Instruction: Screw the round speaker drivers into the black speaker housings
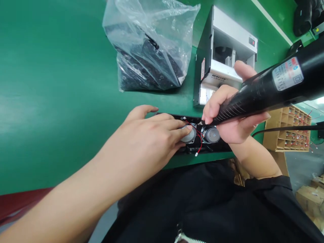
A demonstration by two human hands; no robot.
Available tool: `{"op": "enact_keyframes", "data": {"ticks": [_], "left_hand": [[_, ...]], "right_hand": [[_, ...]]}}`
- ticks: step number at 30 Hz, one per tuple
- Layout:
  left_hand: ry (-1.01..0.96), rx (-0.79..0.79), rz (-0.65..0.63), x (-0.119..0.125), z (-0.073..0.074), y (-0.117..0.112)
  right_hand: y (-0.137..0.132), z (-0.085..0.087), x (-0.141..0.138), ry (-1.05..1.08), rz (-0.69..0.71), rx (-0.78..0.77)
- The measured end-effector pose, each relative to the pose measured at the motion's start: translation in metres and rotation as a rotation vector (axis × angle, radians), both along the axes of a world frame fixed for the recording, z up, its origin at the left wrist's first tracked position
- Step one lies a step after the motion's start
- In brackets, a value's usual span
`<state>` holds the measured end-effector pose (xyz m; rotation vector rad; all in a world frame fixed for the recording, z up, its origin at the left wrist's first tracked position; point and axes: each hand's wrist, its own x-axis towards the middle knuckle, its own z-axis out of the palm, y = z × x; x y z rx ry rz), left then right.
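My right hand (231, 111) is wrapped round a black electric screwdriver (263, 89), which slants down to the left. Its tip, partly hidden by my fingers, is at a black housing (224, 146) beside a round silver speaker (212, 134). My left hand (157, 138) lies over the housing's left part, thumb apart, fingers stretched over a second round speaker (189, 135) and touching it. Thin red and black wires (199, 135) with small white plugs cross between the two speakers. Much of the housing is hidden under my hands.
Behind the housing are a clear plastic bag (152, 50) of black parts and a silver-and-black WEIXIN machine (225, 71). A cardboard divider box (291, 130) with wired parts stands at the right. A black cable (286, 128) runs near it. Cartons (310, 199) are at lower right.
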<state>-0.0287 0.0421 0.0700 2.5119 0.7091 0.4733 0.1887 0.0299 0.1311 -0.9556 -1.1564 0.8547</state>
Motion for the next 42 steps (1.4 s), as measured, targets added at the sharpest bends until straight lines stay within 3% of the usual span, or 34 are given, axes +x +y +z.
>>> {"op": "enact_keyframes", "data": {"ticks": [10,15,20,27,35,42], "left_hand": [[-0.023,0.082,0.039,0.004,-0.006,-0.005],[-0.030,0.119,0.055,0.006,-0.007,-0.005],[-0.036,0.112,0.062,0.008,-0.010,-0.005],[0.054,0.089,-0.023,0.008,-0.004,0.008],[0.090,0.061,-0.008,0.011,-0.001,0.009],[0.083,0.063,-0.003,0.011,0.002,0.009]], "right_hand": [[-0.002,-0.016,0.005,0.025,0.070,0.020],[0.007,-0.027,0.005,0.064,0.135,0.212],[-0.001,-0.023,0.001,-0.004,0.016,-0.010],[0.016,-0.065,0.003,-0.093,0.103,0.058],[0.003,-0.046,-0.007,-0.061,0.061,0.122],[0.021,-0.082,-0.001,-0.041,0.040,0.154]]}}
